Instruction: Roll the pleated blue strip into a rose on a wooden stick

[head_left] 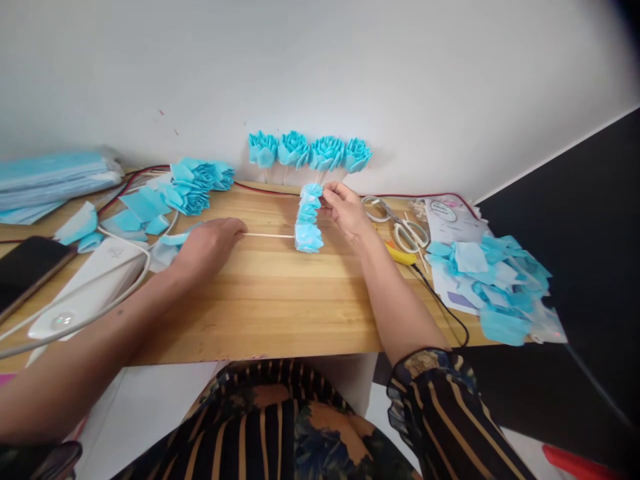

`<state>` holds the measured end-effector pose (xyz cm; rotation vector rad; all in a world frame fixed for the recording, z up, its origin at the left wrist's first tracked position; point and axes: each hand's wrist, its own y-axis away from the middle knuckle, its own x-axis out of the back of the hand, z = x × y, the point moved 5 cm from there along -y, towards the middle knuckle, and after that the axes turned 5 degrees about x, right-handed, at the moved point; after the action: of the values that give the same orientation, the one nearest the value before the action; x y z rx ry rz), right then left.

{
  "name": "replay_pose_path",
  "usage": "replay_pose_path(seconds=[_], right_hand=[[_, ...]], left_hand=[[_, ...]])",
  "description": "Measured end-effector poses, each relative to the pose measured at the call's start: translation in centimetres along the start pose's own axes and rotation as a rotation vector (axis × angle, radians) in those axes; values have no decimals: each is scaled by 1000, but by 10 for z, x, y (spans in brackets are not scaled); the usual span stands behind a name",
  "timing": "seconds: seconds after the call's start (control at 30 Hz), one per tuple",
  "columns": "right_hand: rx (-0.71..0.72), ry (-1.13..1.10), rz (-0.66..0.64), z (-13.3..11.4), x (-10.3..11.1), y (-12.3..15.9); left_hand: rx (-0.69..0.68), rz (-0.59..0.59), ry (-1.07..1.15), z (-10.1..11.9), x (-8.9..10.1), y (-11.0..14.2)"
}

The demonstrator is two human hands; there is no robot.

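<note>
Blue petal strip [308,219]: was pinched by fingers of right hand [346,212], toward back edge of table [280,300]; stick [270,235]: was pinched by left hand [213,243].

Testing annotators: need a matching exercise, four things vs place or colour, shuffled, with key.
1. stick
2. phone
3. scissors
4. row of flowers

A. black, at the left edge
B. lined up by the wall
C. in the left hand
D. white-handled

Pairs: 1-C, 2-A, 3-D, 4-B

Soft, diffuse light; stretched, blurry edges.
</note>
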<state>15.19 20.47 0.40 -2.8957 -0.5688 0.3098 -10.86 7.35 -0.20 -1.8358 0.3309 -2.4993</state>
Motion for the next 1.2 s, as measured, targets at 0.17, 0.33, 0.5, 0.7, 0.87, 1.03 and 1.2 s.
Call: replay_pose_path(seconds=[0.17,0.33,0.5,0.7,0.87,1.03,1.2], right_hand=[[50,42,-19,-15,-13,-9],[105,41,20,-15,-18,-6],[67,18,40,-6,-15,-1],[62,17,55,-6,-15,-1],[22,-37,28,-3,-16,1],[-10,-78,-38,-2,-20,3],[-51,-120,-70,-1,-24,5]], left_hand=[[-74,54,16,-2,1,-11],[-80,72,65,-9,1,-10],[-104,115,102,-8,3,-4],[-132,139,109,-8,10,-1],[-125,130,103,-11,9,-1],[-103,93,123,-13,7,-2],[-92,72,126,-15,6,-2]])
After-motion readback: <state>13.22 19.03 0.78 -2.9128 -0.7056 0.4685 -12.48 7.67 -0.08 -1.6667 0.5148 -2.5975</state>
